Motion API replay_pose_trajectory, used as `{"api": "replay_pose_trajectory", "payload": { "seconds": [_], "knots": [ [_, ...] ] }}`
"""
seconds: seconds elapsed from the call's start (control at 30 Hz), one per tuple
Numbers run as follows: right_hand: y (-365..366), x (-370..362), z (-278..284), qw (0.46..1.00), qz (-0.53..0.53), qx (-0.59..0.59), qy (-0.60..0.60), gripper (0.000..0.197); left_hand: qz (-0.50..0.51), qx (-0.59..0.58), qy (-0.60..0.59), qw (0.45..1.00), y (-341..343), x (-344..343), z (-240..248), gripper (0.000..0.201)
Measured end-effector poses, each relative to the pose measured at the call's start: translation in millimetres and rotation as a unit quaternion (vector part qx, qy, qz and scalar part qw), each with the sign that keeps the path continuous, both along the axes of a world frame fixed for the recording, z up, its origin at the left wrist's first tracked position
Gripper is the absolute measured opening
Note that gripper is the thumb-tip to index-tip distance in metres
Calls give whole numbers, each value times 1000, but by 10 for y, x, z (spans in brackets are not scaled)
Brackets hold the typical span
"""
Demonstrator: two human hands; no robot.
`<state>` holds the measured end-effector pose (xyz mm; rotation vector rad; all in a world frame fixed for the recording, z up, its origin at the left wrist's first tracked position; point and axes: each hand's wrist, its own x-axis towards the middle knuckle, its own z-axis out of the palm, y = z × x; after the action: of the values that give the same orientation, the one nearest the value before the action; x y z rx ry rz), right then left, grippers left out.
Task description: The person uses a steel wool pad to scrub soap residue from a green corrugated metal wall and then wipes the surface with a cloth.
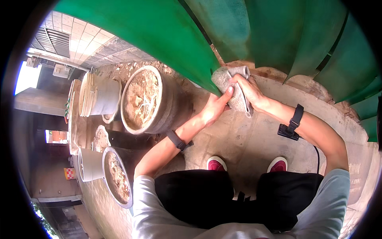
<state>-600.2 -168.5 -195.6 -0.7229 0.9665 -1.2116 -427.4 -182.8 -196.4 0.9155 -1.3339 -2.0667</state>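
Note:
Both my hands are on a crumpled grey cloth (234, 89), in front of me by the lower corner of a green panel (159, 34). My left hand (215, 107) grips the cloth from the left, its thumb lying on the front and the other fingers mostly hidden behind. From the right, my right hand (251, 92) holds the folded upper part with bent fingers. The cloth touches the panel's edge, and its loose end hangs down. Black straps are around both my forearms.
On my left stand a large round pot (173, 101) of dry soil, stacked pale buckets (101, 95), a grey-rimmed pot (106, 175) and a white bucket (90, 165). Tall green sheets (274, 36) rise ahead from a concrete ledge (294, 89). My red shoes (217, 163) are on the paved floor.

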Motion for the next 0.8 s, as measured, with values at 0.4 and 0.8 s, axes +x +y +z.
{"api": "replay_pose_trajectory", "payload": {
  "seconds": [0.4, 0.8],
  "knots": [
    [-63, -498, -296, 973, -80, 160, -149, 47, 66, -7, -9, 998, -265, 358, -25, 87],
    [171, -155, -397, 965, -132, 225, 0, 44, -41, 8, 29, 999, -16, -15, -1, 88]
  ]
}}
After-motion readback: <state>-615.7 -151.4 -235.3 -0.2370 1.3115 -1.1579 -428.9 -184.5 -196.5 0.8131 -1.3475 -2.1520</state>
